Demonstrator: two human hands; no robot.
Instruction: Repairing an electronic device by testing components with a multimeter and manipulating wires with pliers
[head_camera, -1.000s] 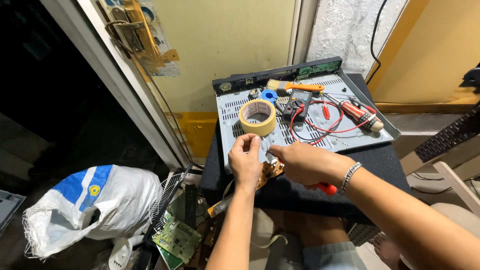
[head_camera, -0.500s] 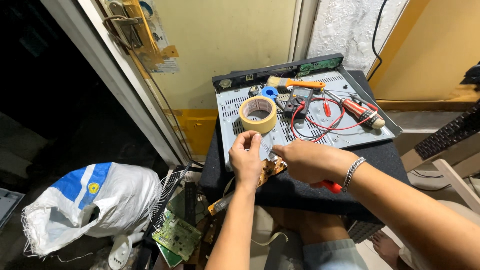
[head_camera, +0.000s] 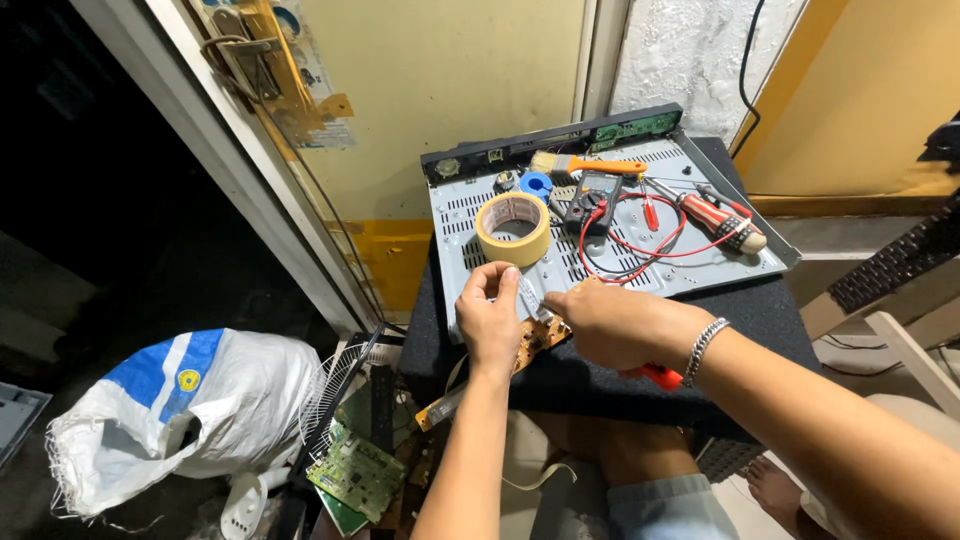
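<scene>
Our left hand (head_camera: 490, 315) pinches a small shiny strip (head_camera: 529, 296), now lifted a bit higher than before. Our right hand (head_camera: 612, 322) pinches its other end above the brown circuit board (head_camera: 535, 340). The tape roll (head_camera: 512, 228) sits at twelve o'clock on the counter (head_camera: 760, 305).

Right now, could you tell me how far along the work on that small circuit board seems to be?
Done: the grey metal cover lies flat with tape roll, multimeter and screwdriver laid out. In hand: left hand and right hand meet over the brown circuit board, a thin strip between the fingers. Left: hard to judge; the board is still loose.
</scene>
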